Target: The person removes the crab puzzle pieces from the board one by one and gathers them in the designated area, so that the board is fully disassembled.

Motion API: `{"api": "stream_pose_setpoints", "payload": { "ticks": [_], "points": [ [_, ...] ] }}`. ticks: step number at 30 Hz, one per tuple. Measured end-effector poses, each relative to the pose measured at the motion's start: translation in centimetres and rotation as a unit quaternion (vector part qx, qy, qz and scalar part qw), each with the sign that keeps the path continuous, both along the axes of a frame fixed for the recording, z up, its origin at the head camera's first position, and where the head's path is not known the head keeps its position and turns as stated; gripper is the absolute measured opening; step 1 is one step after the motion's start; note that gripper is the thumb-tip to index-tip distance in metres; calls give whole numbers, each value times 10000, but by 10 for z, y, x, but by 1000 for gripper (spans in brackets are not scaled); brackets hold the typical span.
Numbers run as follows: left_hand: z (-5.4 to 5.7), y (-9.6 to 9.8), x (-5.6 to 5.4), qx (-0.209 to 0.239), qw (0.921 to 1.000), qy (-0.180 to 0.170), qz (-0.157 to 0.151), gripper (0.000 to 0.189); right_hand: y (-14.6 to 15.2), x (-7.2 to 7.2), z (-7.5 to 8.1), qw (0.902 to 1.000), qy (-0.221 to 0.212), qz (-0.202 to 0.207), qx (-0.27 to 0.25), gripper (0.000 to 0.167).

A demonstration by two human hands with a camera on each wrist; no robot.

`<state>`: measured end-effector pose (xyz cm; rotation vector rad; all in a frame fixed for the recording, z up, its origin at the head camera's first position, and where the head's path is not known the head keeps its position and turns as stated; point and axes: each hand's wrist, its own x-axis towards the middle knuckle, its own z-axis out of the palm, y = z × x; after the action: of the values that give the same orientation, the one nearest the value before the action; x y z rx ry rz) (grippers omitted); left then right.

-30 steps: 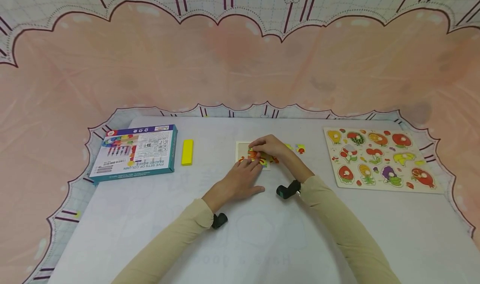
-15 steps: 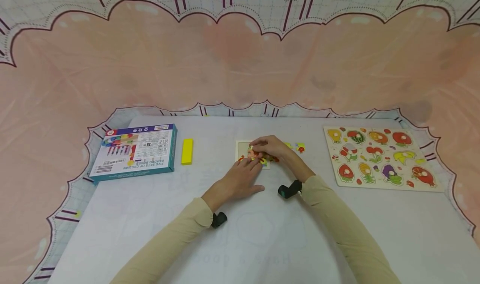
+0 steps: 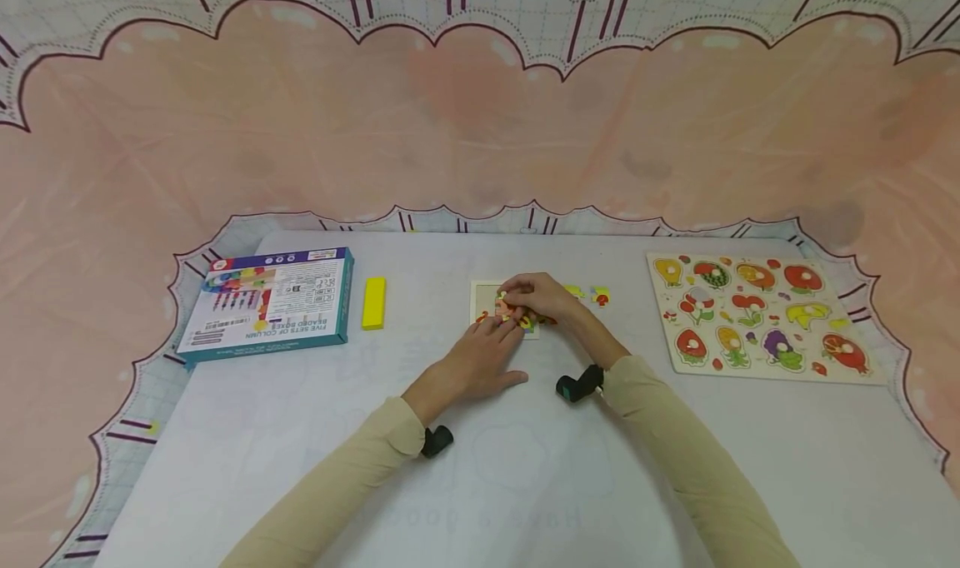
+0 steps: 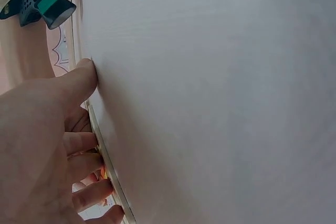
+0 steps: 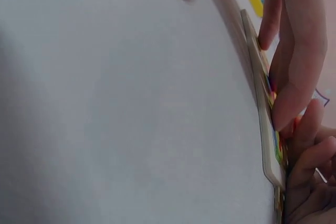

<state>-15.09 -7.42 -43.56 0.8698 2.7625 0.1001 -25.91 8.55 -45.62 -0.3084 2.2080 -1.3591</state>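
A small jigsaw tray (image 3: 483, 297) with a pale frame lies mid-table, partly hidden by both hands. My left hand (image 3: 480, 361) rests on its near edge with fingers spread forward and the thumb (image 4: 84, 77) out on the table. Over the tray's right part bends my right hand (image 3: 542, 295); its curled fingers (image 5: 310, 161) pinch a colourful puzzle piece (image 3: 503, 304), though the contact is largely hidden. More puzzle pieces (image 3: 546, 320) lie partly under the right hand. Behind the right wrist is another loose puzzle piece (image 3: 600, 296).
At the left lies a teal-edged toy box (image 3: 270, 306), with a yellow bar (image 3: 373, 303) between it and the tray. A fruit puzzle board (image 3: 765, 318) lies at the right. Black wrist cameras (image 3: 580, 383) sit under both sleeves. A patterned cloth hangs behind the white table (image 3: 480, 485).
The right hand's fingers have shifted slightly over the tray, and a piece with a pale patch now shows beside the fingertips. The left hand has stayed almost still.
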Motion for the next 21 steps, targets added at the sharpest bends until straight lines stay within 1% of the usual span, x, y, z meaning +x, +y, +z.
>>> {"api": "stream_pose_setpoints", "payload": {
  "ticks": [3, 5, 8, 11, 13, 16, 18, 21],
  "points": [
    [0, 0, 1, -41, 10000, 23, -6, 73, -1, 3, 1, 9995, -55, -259, -177, 28],
    [0, 0, 1, -58, 10000, 43, -5, 73, -2, 4, 1, 9978, -146, -512, -406, 29],
    [0, 0, 1, -82, 10000, 32, 3, 72, -2, 4, 1, 9927, -304, -912, -727, 30],
    [1, 0, 0, -65, 10000, -39, 36, 72, 0, 3, 3, 9863, -458, -1173, -1070, 31],
    [1, 1, 0, -66, 9999, -62, 61, 71, 4, 3, 6, 9847, -454, -1200, -1175, 32],
    [0, 2, 0, -64, 9999, -46, 97, 71, 14, 4, 11, 9848, -389, -1123, -1267, 32],
    [0, 2, 0, -29, 10000, -6, 95, 72, 23, 5, 13, 9854, -318, -1078, -1278, 33],
    [0, 2, 0, -47, 10000, 33, 74, 73, 38, 6, 15, 9841, -350, -1108, -1341, 35]
  ]
}}
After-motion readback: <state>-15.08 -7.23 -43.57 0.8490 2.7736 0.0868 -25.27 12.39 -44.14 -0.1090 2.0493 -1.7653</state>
